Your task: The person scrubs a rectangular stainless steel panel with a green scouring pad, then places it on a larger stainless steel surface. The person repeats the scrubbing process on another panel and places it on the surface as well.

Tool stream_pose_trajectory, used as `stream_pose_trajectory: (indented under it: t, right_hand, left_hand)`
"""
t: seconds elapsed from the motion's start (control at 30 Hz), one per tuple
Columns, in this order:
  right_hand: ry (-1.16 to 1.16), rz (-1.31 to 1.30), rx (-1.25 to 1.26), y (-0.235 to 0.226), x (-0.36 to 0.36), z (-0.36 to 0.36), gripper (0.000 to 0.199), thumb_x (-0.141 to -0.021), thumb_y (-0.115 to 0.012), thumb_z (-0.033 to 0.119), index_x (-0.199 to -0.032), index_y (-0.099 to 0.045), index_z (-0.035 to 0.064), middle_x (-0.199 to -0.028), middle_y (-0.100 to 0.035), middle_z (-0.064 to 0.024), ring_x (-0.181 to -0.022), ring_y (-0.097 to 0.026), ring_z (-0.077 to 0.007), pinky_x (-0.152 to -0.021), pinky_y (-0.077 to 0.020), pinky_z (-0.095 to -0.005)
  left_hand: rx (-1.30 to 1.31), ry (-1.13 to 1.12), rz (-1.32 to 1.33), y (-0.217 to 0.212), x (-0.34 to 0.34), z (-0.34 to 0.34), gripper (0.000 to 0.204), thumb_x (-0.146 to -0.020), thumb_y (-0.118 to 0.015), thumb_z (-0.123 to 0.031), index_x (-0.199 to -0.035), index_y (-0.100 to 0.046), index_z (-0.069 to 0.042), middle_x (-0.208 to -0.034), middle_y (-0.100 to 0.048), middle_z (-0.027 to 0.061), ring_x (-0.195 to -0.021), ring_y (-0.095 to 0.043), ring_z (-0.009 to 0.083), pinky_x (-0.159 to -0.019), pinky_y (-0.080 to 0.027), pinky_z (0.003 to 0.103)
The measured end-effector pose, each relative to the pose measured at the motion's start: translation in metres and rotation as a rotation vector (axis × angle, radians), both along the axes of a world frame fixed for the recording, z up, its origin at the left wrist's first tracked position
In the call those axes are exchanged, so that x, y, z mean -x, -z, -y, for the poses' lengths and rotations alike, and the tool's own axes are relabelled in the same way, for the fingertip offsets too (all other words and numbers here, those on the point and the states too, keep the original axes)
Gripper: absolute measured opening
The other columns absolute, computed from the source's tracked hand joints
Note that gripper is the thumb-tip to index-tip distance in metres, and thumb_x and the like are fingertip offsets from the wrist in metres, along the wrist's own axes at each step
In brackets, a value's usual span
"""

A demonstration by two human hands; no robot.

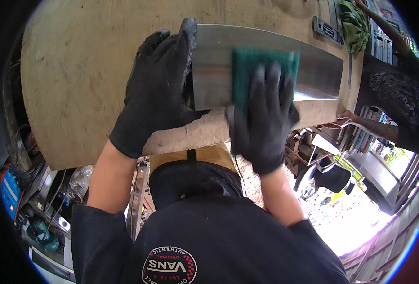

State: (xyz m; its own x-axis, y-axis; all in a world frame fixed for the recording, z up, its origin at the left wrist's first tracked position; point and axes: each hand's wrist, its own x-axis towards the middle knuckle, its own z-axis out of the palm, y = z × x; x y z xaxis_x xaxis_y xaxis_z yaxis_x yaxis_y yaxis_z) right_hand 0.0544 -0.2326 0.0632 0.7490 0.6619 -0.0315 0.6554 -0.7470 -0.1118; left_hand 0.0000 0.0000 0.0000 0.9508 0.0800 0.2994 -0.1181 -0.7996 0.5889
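Got black short-sleeved T-shirt closest to lens in head view, with round black, white and red printed emblem on it. Can see its lettering upside down from up here; not quoting it. Beyond that, see long shiny grey metal sheet flat on pale brown plywood tabletop, just in from near edge. Probably set there for easy two-handed reach.

Have left hand in black glove at left end of sheet, spread wide, one finger by upper corner, thumb by lower one. Looks like a brace against sliding. Have right hand in matching glove on dark green square scouring pad, fingers laid out over it, likely to spread pressure on sheet. Too blurred to tell whether also pinching pad.

Toward upper right, see grey rectangular metal block with dark label, print too small to read, and crumpled green cloth near it. At right, see co-worker's bare hand at tabletop edge, plus black shirt with pale unreadable print.
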Motion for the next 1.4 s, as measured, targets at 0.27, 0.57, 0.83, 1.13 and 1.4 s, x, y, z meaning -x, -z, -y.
stream_pose_trajectory:
  t: [0.27, 0.57, 0.83, 1.13, 1.4]
  right_hand:
    - [-0.036, 0.178, -0.129, 0.022, -0.061, -0.039, 0.077, -0.084, -0.072, 0.046, -0.147, -0.055, 0.0049, -0.157, -0.046, -0.0272, -0.144, -0.04, -0.0567, -0.109, -0.0376, -0.0681]
    - [0.013, 0.118, -0.131, 0.02, -0.066, -0.044, 0.077, -0.085, -0.071, 0.049, -0.148, -0.053, 0.0097, -0.158, -0.046, -0.021, -0.148, -0.037, -0.0534, -0.108, -0.0377, -0.071]
    - [0.161, -0.01, 0.122, 0.023, 0.076, 0.034, 0.079, -0.084, -0.069, 0.05, -0.151, -0.056, 0.0094, -0.159, -0.049, -0.0249, -0.152, -0.038, -0.0504, -0.108, -0.0341, -0.063]
    - [0.139, -0.053, -0.116, -0.001, 0.099, 0.059, 0.081, -0.074, -0.08, 0.04, -0.147, -0.062, 0.0081, -0.156, -0.053, -0.028, -0.147, -0.044, -0.0537, -0.111, -0.037, -0.0615]
    - [0.105, 0.007, -0.069, -0.027, 0.049, -0.032, 0.073, -0.086, -0.069, 0.044, -0.15, -0.058, 0.0116, -0.159, -0.048, -0.0252, -0.148, -0.039, -0.0548, -0.109, -0.0323, -0.0643]
  left_hand:
    - [-0.06, 0.042, 0.006, 0.0, -0.004, -0.005, 0.138, -0.059, -0.097, -0.049, -0.165, -0.025, 0.002, -0.145, -0.059, 0.0191, -0.136, -0.055, 0.0337, -0.123, -0.033, 0.052]
    - [-0.03, 0.026, 0.011, 0.001, -0.003, 0.0, 0.14, -0.058, -0.098, -0.048, -0.167, -0.023, -0.002, -0.147, -0.058, 0.0202, -0.137, -0.055, 0.0358, -0.123, -0.033, 0.054]
    - [-0.015, 0.003, 0.01, 0.0, 0.0, -0.002, 0.139, -0.059, -0.098, -0.04, -0.167, -0.02, -0.001, -0.142, -0.06, 0.0205, -0.136, -0.055, 0.0397, -0.122, -0.036, 0.053]
    - [0.123, 0.025, -0.003, -0.009, 0.007, -0.01, 0.149, -0.051, -0.102, -0.034, -0.168, -0.016, 0.0, -0.14, -0.06, 0.0217, -0.134, -0.055, 0.0421, -0.121, -0.037, 0.053]
    - [0.154, 0.039, 0.071, 0.007, 0.001, -0.008, 0.15, -0.059, -0.101, -0.044, -0.167, -0.01, 0.007, -0.148, -0.061, 0.0204, -0.141, -0.054, 0.042, -0.121, -0.035, 0.053]
